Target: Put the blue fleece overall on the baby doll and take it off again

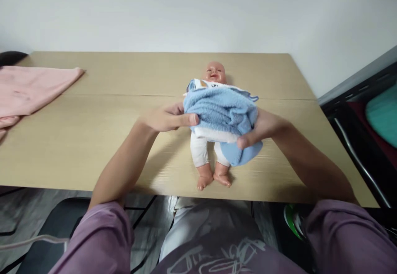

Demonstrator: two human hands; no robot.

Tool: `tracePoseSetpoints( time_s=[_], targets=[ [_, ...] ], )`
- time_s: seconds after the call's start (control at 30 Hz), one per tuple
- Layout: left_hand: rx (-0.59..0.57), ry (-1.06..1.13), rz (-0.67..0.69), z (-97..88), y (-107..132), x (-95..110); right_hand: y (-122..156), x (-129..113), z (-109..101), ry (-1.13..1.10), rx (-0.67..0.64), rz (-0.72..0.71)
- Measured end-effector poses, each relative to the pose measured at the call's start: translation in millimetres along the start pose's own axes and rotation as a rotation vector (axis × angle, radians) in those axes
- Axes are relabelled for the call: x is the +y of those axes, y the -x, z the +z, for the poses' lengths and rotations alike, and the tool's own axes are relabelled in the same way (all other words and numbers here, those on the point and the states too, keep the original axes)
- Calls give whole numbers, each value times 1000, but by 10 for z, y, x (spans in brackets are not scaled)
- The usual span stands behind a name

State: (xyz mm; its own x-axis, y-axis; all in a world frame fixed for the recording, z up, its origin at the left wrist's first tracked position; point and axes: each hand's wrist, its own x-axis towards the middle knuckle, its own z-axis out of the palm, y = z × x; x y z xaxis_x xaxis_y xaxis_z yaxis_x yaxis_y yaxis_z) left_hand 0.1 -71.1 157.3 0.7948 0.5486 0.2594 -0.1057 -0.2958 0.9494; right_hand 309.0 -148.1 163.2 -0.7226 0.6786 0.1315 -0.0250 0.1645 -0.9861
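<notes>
A baby doll [199, 149] with white cloth legs lies on its back on the table, its head toward the wall and its bare feet toward me. Over its torso I hold a bunched blue terry cloth [220, 104] with white trim and a printed white part along its far edge. My left hand [169, 118] grips the cloth's left side, thumb on top. On the right side, my right hand [263, 127] pinches it near the lower edge. A rounded blue flap hangs below that hand, over one doll leg. The doll's arms and middle are hidden by the cloth.
A pink cloth [34, 90] lies at the left of the wooden table [108, 75]. Beyond the table's right edge are a black frame [344, 137] and a teal item [384, 114]. A dark chair [58, 224] stands below the near edge at the left.
</notes>
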Motion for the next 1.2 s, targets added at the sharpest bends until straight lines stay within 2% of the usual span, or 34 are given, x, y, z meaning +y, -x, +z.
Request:
tracePoseSetpoints(
  time_s=[0.07, 0.1, 0.13, 0.27, 0.37, 0.43, 0.5, 0.67, 0.73, 0.87, 1.0, 1.2],
  targets=[
    [-181, 25, -10, 142, 102, 47, 88, -93, 82, 104, -39, -1],
    [-220, 32, -19, 223, 151, 74, 135, -142, 133, 139, -25, 4],
    [-210, 29, -33, 305, 199, 98, 182, -186, 187, 164, 6, 8],
    [-3, -25, -66, 589, 397, 150, 335, -236, 410, 267, 239, 35],
    [130, -48, -74, 786, 575, 161, 413, -140, 581, 328, 422, 92],
    [222, -78, -120, 937, 708, 147, 448, -55, 708, 358, 494, 151],
    [314, -103, -180, 1095, 839, 96, 460, 22, 834, 355, 505, 200],
    [546, -173, -262, 1370, 1048, -169, 377, 174, 1013, 365, 409, 229],
    [608, -230, -299, 1412, 1066, -274, 321, 227, 1017, 435, 419, 248],
    [608, -306, -337, 1404, 1027, -417, 224, 338, 961, 543, 425, 279],
    [588, -363, -360, 1301, 936, -539, 145, 468, 866, 614, 447, 310],
    [544, -380, -351, 1101, 778, -692, -17, 620, 669, 642, 591, 307]
  ],
)
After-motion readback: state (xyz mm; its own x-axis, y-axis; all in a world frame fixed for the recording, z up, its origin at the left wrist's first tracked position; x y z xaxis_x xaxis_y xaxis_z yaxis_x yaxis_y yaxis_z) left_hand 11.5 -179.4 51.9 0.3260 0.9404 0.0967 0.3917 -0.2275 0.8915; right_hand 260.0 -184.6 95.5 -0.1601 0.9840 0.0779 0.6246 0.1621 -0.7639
